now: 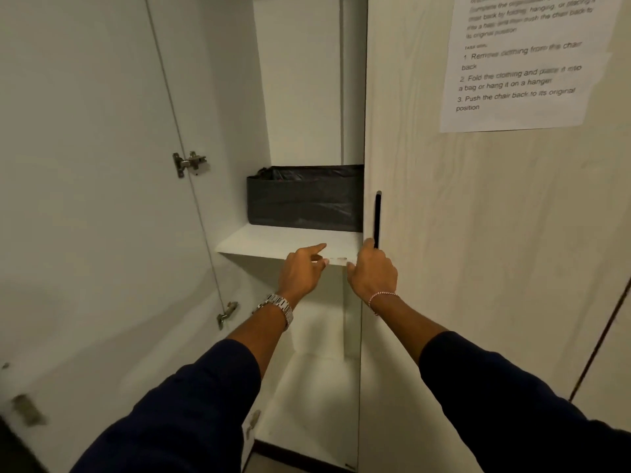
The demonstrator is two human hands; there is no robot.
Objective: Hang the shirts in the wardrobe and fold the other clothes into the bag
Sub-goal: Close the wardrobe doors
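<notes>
The white wardrobe (300, 80) stands in front of me with its left door (85, 165) swung open. A black bag (304, 199) with an open top sits at the back of the white shelf (273, 242). My left hand (302, 271) hovers over the shelf's front edge, forefinger stretched toward the bag, holding nothing. My right hand (372, 271) is at the inner edge of the right door (478, 233), fingers curled on that edge just below the black handle (378, 216). No shirts, hangers or other clothes are in view.
A printed instruction sheet (519, 63) is stuck to the right door. Metal hinges (189, 162) sit along the left door's inner side. Below the shelf is a lower white compartment (307, 397).
</notes>
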